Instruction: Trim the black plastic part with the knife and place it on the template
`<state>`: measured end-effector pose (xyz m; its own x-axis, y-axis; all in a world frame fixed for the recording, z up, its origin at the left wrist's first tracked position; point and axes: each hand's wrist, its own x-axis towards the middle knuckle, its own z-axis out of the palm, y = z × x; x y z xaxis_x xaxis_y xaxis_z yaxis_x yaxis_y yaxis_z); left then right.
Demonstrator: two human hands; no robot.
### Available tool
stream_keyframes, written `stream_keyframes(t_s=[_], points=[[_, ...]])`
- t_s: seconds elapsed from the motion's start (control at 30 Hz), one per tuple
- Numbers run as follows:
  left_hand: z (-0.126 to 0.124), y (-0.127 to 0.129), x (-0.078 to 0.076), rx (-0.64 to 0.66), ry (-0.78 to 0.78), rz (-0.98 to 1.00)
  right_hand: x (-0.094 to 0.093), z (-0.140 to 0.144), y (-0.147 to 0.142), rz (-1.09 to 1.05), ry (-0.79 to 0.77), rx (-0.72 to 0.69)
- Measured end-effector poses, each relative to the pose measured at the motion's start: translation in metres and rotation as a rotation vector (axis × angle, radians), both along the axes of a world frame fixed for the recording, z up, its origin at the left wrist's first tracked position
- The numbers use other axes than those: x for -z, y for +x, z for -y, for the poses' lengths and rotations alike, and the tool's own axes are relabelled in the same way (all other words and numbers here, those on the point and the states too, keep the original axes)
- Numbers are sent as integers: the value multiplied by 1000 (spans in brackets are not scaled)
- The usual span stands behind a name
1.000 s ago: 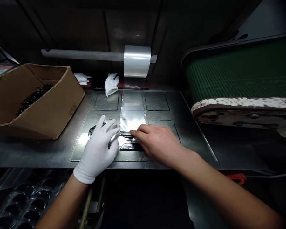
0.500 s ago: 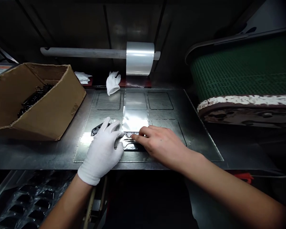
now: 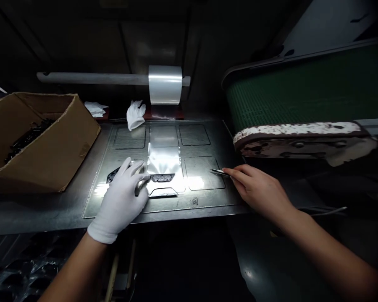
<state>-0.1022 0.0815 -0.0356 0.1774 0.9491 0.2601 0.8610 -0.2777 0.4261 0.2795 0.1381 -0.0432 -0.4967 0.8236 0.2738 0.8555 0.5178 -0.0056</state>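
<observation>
My left hand point(image 3: 122, 199), in a white glove, presses flat on the metal work plate point(image 3: 204, 199), its fingers on the left edge of a clear film strip point(image 3: 164, 161). Two small black parts point(image 3: 161, 178) lie on the film just right of those fingers; another dark part point(image 3: 112, 174) peeks out left of the glove. My bare right hand point(image 3: 260, 188) rests at the plate's right edge and grips thin metal tweezers point(image 3: 219, 172), tips pointing left. The film runs back to a roll point(image 3: 164, 84) on a bar.
A cardboard box point(image 3: 47, 147) with several black parts stands at the left. A green conveyor belt point(image 3: 302, 94) with a worn white edge rises at the right. A spare white glove point(image 3: 135, 114) lies behind the plate. Dark plastic trays point(image 3: 12, 277) sit below left.
My right hand has drawn away from the black parts on the film to the plate's right edge, tweezers in its fingers. The left hand stays pressed on the film.
</observation>
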Motion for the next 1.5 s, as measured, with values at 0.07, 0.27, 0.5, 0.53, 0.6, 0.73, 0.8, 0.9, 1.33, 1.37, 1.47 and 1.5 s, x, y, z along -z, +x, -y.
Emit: stream_keyframes(t_s=[0.07,0.27,0.5,0.53,0.6,0.73,0.8,0.9,1.33,1.37,1.47,1.5], points=[[4,2,-3,11,57,31,12,-2,-11,-83,31,84],[14,33,-26,201,-28,-131,30,-8,-52,-243,65,101],[0,47,-22,238,24,-316,30,1,-51,-370,56,116],[-1,45,-21,235,39,-303,30,2,-51,-384,55,115],[2,42,-19,230,65,-255,30,0,-50,-417,56,111],[32,38,-21,156,154,-33,27,-1,-46,-517,79,93],[56,42,-22,46,166,285,21,11,-50,-590,110,78],[90,57,-18,-140,131,801,9,54,-72,-883,-40,-18],[143,59,19,-345,-538,842,43,155,-124,-1053,-1191,-144],[150,56,24,-364,-660,870,53,159,-123,-949,-1227,-182],[174,46,50,-466,-825,932,93,173,-128,-740,-1347,-274],[183,40,62,-531,-852,965,107,178,-132,-701,-1380,-280]])
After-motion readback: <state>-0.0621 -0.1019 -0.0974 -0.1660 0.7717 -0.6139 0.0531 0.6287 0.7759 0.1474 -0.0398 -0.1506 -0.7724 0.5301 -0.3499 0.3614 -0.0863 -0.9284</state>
